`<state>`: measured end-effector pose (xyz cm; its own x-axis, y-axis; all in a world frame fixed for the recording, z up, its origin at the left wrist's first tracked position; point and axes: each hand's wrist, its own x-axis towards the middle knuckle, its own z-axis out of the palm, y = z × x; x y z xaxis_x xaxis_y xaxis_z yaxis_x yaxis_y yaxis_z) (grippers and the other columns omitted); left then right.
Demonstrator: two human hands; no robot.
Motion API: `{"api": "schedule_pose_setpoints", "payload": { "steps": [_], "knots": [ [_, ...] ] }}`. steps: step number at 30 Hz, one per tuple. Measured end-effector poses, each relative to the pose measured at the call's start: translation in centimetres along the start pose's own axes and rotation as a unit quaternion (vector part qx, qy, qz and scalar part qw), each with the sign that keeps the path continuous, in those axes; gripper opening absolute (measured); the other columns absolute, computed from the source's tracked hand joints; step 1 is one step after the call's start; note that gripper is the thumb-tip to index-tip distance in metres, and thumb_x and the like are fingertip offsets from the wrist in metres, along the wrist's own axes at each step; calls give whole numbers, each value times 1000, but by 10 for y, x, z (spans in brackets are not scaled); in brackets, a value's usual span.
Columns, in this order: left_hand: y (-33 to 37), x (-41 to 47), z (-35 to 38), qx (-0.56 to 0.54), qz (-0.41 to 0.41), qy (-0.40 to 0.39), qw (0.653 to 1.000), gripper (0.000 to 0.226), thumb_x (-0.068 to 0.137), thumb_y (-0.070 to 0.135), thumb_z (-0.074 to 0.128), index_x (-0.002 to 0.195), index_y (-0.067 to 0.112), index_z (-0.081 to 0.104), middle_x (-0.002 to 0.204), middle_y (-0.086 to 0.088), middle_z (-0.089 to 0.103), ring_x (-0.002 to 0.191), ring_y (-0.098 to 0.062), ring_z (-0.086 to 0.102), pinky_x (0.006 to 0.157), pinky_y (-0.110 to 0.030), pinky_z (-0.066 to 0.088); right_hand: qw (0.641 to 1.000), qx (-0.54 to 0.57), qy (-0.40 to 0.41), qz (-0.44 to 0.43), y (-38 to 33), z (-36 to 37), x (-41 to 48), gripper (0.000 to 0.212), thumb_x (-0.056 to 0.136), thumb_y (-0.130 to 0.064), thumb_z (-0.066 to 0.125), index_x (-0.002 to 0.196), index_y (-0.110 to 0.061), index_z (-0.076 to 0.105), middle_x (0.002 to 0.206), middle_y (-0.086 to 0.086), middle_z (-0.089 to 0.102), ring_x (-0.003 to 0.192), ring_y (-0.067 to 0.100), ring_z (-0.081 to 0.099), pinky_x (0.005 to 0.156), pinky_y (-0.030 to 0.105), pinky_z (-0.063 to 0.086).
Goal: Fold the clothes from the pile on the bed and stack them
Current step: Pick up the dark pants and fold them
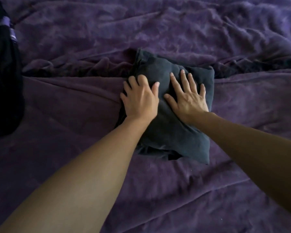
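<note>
Only 1 view, worn on the head: looking forward and down from close above onto the folded dark garment, near frame centre. Beyond the garment, rumpled purple bedcover; left of it, at the frame edge, perhaps a dark clothes pile, too dim to tell.

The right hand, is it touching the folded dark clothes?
Touching. The head view shows the right hand flat, fingers spread, pressed on the folded dark garment.

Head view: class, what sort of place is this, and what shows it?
Probably a bedroom: a rumpled purple blanket covers the surface, the left hand and right hand rest on a folded dark garment, and more dark clothing lies at left.
</note>
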<state>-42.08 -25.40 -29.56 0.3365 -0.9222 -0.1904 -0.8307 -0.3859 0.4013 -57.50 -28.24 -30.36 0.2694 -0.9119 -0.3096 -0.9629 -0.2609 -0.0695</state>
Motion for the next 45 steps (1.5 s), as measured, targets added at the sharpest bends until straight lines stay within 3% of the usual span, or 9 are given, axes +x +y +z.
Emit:
{"api": "schedule_pose_setpoints", "payload": {
  "steps": [5,7,9,11,16,24,36,42,45],
  "knots": [
    [-15,-1,11,-59,-1,36,998,49,93,56,35,112,12,42,130,-17,46,117,-36,49,91,-52,42,995,38,89,8,4,-5,-18,68,92,-67,26,151,-41,6,162,1,2,149,23,-2,116,57,7],
    [-15,-3,7,-88,-11,39,995,58,92,59,37,125,11,37,141,-21,39,121,-37,47,92,-52,42,986,74,118,90,16,-2,-47,73,88,-72,30,150,-43,7,162,3,2,149,27,0,114,58,12],
    [-13,-4,5,-90,-22,26,995,74,91,62,36,147,17,18,152,-22,25,128,-39,42,97,-53,39,962,175,72,199,25,5,-74,81,79,-81,33,147,-50,0,162,5,-2,147,32,9,110,57,23],
    [-10,-5,6,-77,-27,11,997,77,90,67,32,152,30,3,154,-22,20,132,-39,37,100,-56,35,930,265,28,254,26,15,-85,84,76,-82,38,143,-57,-5,161,8,1,141,37,27,103,53,35],
    [6,-4,-7,-97,-54,3,994,71,91,67,31,150,30,17,137,-16,44,118,-39,48,95,-50,38,893,364,65,256,23,15,-74,81,83,-67,52,146,-51,3,142,11,40,123,33,50,98,43,39],
    [68,-76,-50,-216,-54,17,975,58,94,55,43,140,20,38,136,-10,52,122,-31,49,94,-35,37,885,385,151,212,59,-34,-150,71,83,-60,56,142,-56,17,126,-2,51,110,29,56,84,35,39],
    [279,-294,-10,-299,-122,4,946,53,93,53,46,135,20,42,130,-6,56,115,-30,54,88,-35,42,920,343,104,159,294,-98,-344,75,80,-68,52,141,-59,9,110,-13,48,99,19,61,80,30,47],
    [427,-353,10,-348,-91,2,933,58,93,52,48,140,19,37,140,-5,48,126,-26,48,104,-36,38,927,320,128,148,443,-155,-399,75,82,-62,57,145,-52,18,122,-1,54,113,22,56,91,36,48],
    [501,-375,13,-380,-63,-9,923,56,91,48,53,137,19,40,135,-6,52,122,-26,51,104,-43,41,920,325,159,152,516,-192,-430,75,81,-59,62,144,-49,23,122,-6,57,109,15,57,91,28,46]
  ]
}}
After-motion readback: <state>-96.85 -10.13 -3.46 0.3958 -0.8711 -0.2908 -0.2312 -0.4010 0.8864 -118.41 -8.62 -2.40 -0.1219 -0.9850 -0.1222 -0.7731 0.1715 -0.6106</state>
